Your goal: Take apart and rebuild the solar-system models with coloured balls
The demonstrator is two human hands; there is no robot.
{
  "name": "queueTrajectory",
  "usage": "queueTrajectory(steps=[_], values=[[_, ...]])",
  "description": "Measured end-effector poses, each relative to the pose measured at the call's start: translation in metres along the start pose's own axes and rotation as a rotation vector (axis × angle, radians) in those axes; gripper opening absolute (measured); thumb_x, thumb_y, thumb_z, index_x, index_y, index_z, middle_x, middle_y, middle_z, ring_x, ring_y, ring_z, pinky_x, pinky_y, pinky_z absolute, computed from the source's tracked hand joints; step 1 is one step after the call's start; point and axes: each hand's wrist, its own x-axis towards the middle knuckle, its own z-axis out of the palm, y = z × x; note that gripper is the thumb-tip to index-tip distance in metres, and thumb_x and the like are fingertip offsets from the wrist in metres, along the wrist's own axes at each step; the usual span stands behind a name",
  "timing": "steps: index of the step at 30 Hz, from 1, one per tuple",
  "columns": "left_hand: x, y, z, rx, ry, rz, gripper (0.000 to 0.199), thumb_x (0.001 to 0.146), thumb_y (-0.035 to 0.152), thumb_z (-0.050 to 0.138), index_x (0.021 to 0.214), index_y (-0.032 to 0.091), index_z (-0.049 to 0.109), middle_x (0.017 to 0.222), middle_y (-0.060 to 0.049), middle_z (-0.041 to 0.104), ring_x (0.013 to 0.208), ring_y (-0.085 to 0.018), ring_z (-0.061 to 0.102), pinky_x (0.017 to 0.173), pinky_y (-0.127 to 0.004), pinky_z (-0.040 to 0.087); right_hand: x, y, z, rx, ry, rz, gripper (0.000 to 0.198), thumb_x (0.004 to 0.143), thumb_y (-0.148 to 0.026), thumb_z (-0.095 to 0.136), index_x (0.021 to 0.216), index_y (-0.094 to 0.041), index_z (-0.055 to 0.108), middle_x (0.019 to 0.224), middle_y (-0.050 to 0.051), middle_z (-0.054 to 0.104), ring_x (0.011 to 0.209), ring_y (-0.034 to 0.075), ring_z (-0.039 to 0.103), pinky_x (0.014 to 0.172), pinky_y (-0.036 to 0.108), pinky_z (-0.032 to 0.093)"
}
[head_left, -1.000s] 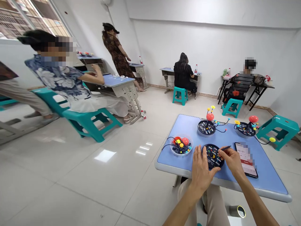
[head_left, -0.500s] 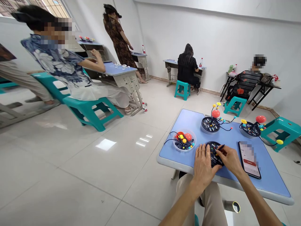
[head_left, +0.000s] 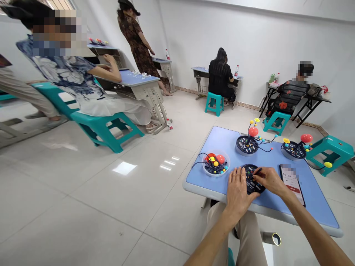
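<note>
A black round base [head_left: 252,187] printed with small labels and coloured dots lies on the blue desk in front of me. My left hand [head_left: 237,188] holds its left and near rim, fingers straight along the side and thumb at the front. Over the middle of the base, my right hand [head_left: 268,180] is closed in a pinch on a small dark stick-like part [head_left: 259,171]. The part's lower end is hidden by the fingertips. Left of the base stands a clear round tub [head_left: 204,168] with red and yellow balls, small beads and black curved rods.
Two planet models, one at the back [head_left: 246,144] and one at the right [head_left: 294,150], have curved arms reaching outward. A phone [head_left: 294,190] showing a timer lies beside my right hand. The blue desk [head_left: 210,186] has a grey rim. Other people sit or stand at desks beyond.
The view has shifted slightly. My left hand stays on the base. My right hand has turned a little over the middle, and the dark part points differently between its fingers.
</note>
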Motion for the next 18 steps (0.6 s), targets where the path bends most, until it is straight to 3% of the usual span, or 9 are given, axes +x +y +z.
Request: queueTrajectory(steps=[9,16,18], values=[[0.0,-0.001,0.003,-0.006,0.019,0.023,0.096,0.071,0.049,0.075,0.145,0.012,0.028,0.144,-0.024,0.046,0.136,-0.037,0.04,0.107,-0.06,0.035,0.0,0.004,0.008,-0.061,0.076,-0.007,0.021,0.08,-0.032,0.056,0.072,-0.017,0.069,0.064,0.005,0.07,0.056,0.018,0.057,0.055,0.029,0.042],[0.0,-0.003,0.0,-0.015,0.009,0.015,0.102,0.066,0.051,0.078,0.144,0.01,0.028,0.142,-0.025,0.048,0.134,-0.039,0.041,0.106,-0.061,0.034,0.013,-0.003,-0.004,-0.056,-0.108,-0.005,0.016,0.075,-0.029,0.061,0.07,-0.018,0.071,0.057,0.003,0.067,0.053,0.016,0.055,0.052,0.026,0.04],[0.0,-0.004,-0.001,-0.026,0.012,0.017,0.101,0.067,0.051,0.078,0.145,0.012,0.027,0.142,-0.024,0.048,0.134,-0.039,0.042,0.106,-0.062,0.035,0.012,-0.005,-0.004,-0.058,-0.106,-0.018,0.014,0.075,-0.029,0.062,0.07,-0.019,0.071,0.058,0.002,0.067,0.053,0.016,0.055,0.053,0.026,0.041]])
